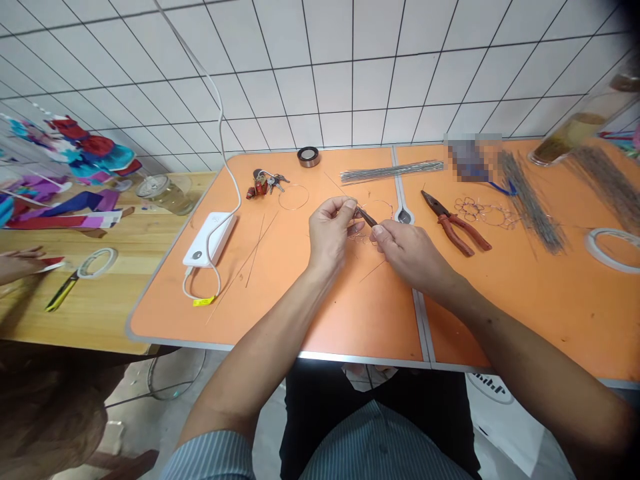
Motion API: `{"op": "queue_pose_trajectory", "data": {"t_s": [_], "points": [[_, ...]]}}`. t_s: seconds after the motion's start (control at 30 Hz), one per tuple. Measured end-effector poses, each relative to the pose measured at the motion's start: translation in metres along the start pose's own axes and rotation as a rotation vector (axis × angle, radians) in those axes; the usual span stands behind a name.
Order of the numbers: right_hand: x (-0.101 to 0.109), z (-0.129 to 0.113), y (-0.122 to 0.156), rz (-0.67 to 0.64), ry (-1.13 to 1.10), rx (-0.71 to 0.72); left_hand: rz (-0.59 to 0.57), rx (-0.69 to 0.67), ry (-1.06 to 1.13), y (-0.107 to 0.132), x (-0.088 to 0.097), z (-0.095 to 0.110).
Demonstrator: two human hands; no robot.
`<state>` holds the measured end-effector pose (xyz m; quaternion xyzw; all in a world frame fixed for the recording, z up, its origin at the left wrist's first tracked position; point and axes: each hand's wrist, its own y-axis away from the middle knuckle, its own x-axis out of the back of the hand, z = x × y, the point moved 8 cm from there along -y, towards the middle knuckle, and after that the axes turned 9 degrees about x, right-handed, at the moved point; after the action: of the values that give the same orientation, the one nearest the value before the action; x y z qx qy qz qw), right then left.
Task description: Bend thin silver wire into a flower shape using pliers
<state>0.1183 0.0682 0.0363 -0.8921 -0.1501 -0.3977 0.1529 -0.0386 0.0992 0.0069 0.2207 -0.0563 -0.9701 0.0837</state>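
My left hand [330, 230] is closed, thumb and fingertips pinching thin wire [343, 188] above the orange table. My right hand [413, 248] is wrapped around a dark, narrow-tipped tool [367, 217]; its handles are hidden in the palm. The tool's tip meets the wire at my left fingertips. Around and under my fingers lies a bent wire shape [379, 203], partly covered by the hands. To the right of my right hand, red-handled pliers [454, 223] rest on the table with their handles apart.
Straight wires [390, 172] lie in a bundle behind my hands. On the left are a white power bank [210, 239], keys [273, 181] and a tape roll [309, 157]. More wire bundles [535, 207] lie right. A co-worker's hand [20, 265] is at the wooden table [145, 293].
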Motion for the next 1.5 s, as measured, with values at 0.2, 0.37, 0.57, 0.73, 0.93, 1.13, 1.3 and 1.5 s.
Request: {"op": "queue_pose_trajectory", "data": {"t_s": [0.2, 0.37, 0.57, 0.73, 0.93, 1.13, 1.3, 1.5], "points": [[-0.003, 0.002, -0.001, -0.016, -0.056, 0.007, 0.002, 0.019, 0.031, 0.0, 0.0, -0.001], [-0.002, 0.002, -0.001, -0.013, -0.047, 0.006, 0.0, 0.047, 0.014, 0.002, -0.002, -0.001], [0.0, 0.001, -0.001, -0.013, 0.002, 0.0, 0.001, 0.093, 0.024, 0.002, -0.002, -0.003], [0.001, -0.001, -0.001, 0.01, 0.035, 0.013, 0.007, 0.101, 0.019, 0.002, -0.002, -0.003], [0.005, -0.001, 0.0, 0.036, 0.034, -0.001, 0.0, 0.092, 0.024, 0.004, -0.004, -0.001], [0.005, -0.001, 0.001, 0.026, 0.028, 0.0, -0.001, 0.082, 0.039, 0.004, -0.003, -0.002], [0.005, -0.005, 0.005, 0.051, 0.2, 0.011, 0.007, 0.081, 0.051, 0.003, -0.001, -0.002], [0.006, -0.009, 0.009, 0.052, 0.353, -0.035, 0.012, 0.099, 0.05, 0.003, -0.001, -0.003]]}}
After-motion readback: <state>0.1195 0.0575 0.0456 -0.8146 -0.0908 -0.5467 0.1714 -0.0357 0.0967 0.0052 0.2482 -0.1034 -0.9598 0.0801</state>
